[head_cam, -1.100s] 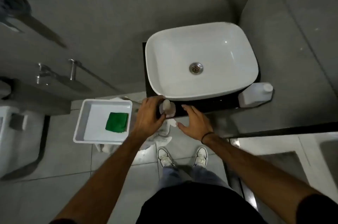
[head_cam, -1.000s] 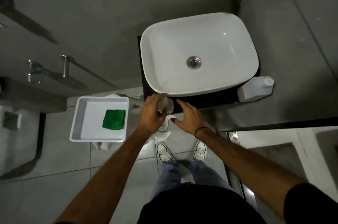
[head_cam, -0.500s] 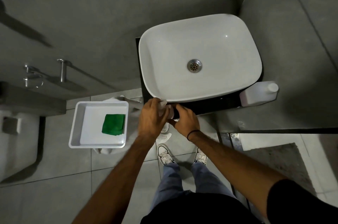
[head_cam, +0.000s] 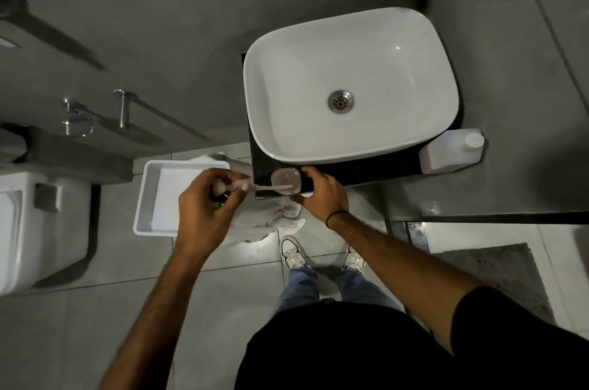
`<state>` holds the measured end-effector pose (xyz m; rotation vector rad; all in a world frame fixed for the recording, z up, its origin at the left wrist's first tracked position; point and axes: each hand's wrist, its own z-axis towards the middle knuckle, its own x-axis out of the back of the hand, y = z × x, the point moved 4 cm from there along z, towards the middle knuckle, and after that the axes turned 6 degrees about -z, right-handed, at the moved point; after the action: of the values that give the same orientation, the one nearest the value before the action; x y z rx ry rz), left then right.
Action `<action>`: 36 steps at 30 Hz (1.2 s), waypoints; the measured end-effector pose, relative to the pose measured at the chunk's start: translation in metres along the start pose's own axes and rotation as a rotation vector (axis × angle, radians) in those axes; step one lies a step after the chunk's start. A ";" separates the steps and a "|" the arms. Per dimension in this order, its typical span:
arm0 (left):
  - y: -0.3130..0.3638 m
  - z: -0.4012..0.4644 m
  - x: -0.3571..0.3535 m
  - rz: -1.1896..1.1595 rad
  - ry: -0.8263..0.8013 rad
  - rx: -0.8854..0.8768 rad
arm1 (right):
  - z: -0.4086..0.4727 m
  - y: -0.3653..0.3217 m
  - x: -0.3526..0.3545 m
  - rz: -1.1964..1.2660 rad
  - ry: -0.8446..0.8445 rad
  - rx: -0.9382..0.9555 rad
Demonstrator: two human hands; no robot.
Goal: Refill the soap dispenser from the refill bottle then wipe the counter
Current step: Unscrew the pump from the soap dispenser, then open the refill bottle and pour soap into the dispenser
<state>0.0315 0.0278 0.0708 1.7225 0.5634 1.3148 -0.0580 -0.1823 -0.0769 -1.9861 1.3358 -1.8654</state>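
Observation:
A clear soap dispenser body stands on the black counter at its front left corner. My right hand grips the dispenser from the right side. My left hand holds the pump head out to the left, and its thin tube still reaches across the dispenser's open mouth. The white refill bottle with a white cap stands at the counter's right end, beside the white basin. A scrap of green cloth shows under my left hand.
A white tray sits left of the counter, with a pale towel draped beneath it. A toilet stands at far left. A grey mat lies on the floor tiles at right. My shoes are below the counter edge.
My left hand has lifted the pump head off the dispenser and carried it left over the tray, covering the green cloth. My right hand has closed around the dispenser body.

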 end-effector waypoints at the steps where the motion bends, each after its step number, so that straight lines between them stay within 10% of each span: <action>1: 0.003 -0.002 -0.002 -0.006 -0.024 0.009 | -0.001 0.005 0.001 -0.006 -0.027 -0.010; 10: 0.021 -0.013 -0.148 -0.013 -0.275 -0.124 | -0.050 0.130 0.049 -0.053 -0.151 -0.249; 17: -0.008 -0.012 -0.265 0.091 -0.141 -0.039 | -0.089 0.222 0.109 -0.021 0.028 -0.437; 25: -0.005 -0.004 -0.296 0.155 -0.016 -0.089 | -0.068 0.228 0.135 0.372 0.287 -0.584; 36: -0.010 -0.008 -0.289 0.236 0.005 -0.067 | -0.028 0.208 0.162 0.297 0.575 -0.583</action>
<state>-0.0726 -0.1878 -0.0916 1.7706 0.3218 1.4849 -0.2104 -0.3997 -0.0746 -1.3196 2.4071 -2.1446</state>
